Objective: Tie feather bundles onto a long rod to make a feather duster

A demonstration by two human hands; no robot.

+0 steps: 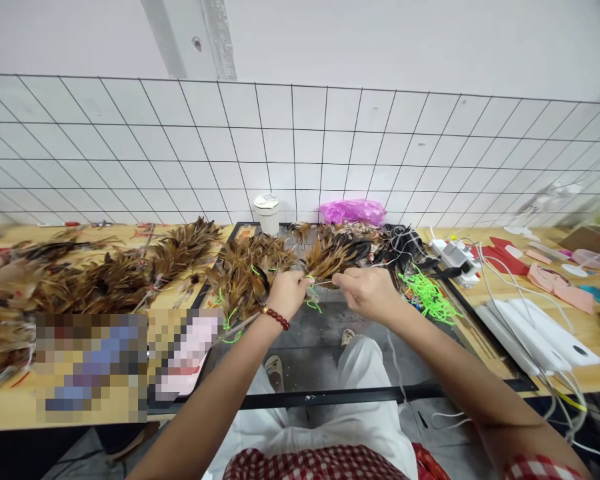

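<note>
My left hand (286,295), with a dark red bead bracelet (276,318) at the wrist, is closed in a pinch at the base of a brown feather bundle (321,259). A short bright green cord (314,305) hangs beside its fingertips. From there a thin white string (324,285) runs taut to my right hand (369,293), whose fingers are closed on it. Both hands are above a glass panel in a black frame (330,398). Left of them lies a pile of brown feathers (250,267) with green cord ends among them.
Behind stand a white lidded cup (267,215) and a pink plastic bag (353,212). Tangled green cords (433,297) and black feathers (405,243) lie right, near a power strip (457,259) and white devices with cables (545,333). More feather garlands (105,283) cover the left.
</note>
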